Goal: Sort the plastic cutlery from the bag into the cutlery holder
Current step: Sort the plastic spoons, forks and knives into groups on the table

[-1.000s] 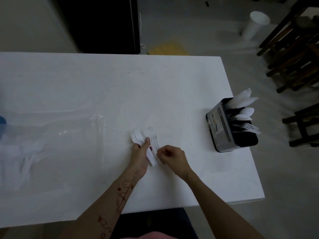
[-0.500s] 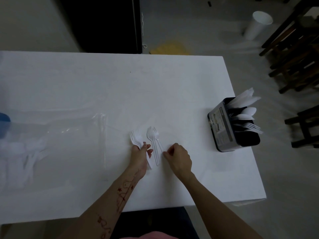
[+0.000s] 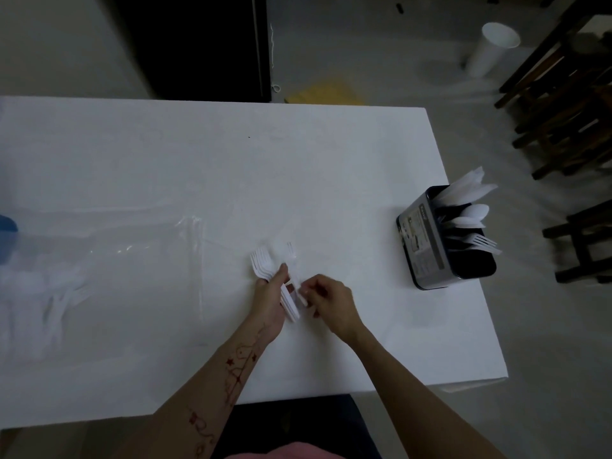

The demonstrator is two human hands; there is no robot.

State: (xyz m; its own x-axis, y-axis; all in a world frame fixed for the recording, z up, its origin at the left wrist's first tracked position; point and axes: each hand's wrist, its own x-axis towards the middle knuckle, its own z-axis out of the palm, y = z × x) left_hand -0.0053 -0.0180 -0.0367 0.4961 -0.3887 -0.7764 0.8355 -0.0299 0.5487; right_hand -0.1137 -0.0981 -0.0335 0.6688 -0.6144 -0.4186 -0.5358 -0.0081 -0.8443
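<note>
Left grip (image 3: 270,298) is closed round a fork bundle (image 3: 265,265), tines pointing away; a single fork (image 3: 294,276) is pinched by the right hand (image 3: 326,301); cutlery holder (image 3: 427,246) is seen well right, nearer the right hand

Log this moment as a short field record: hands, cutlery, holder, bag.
left hand: grips a fanned stack of white forks
right hand: pinches the handle of one more fork beside the stack
cutlery holder: near the table's right edge, knives, spoons and forks standing in it
bag: clear plastic, lying flat at left, cutlery inside
table: white
</note>
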